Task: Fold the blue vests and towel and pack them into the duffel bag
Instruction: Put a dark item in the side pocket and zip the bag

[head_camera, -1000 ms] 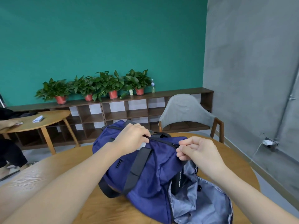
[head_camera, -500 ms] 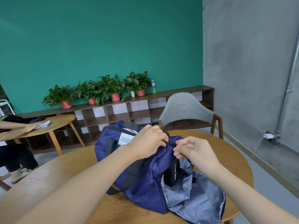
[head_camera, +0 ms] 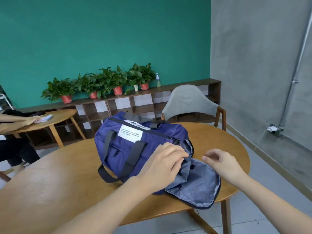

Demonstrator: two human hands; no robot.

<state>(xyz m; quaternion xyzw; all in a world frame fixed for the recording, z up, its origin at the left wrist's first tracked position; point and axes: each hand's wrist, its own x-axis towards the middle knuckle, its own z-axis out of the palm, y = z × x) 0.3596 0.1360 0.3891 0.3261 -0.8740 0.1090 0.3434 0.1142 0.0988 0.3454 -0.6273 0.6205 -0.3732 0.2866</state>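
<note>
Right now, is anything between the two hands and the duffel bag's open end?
Nothing visible. The left hand already rests on the duffel bag at the edge of its opening, and the right hand hovers just above the folded-out grey-lined flap, fingers loosely curled, holding nothing. No vests or towel are in view.

Both arms reach forward, the left hand (head_camera: 166,163) palm-down with fingers (head_camera: 181,155) extended, the right hand (head_camera: 222,163) loosely curled.

Duffel bag (head_camera: 135,146) lies on the table (head_camera: 67,183), chair (head_camera: 189,102) behind it
</note>
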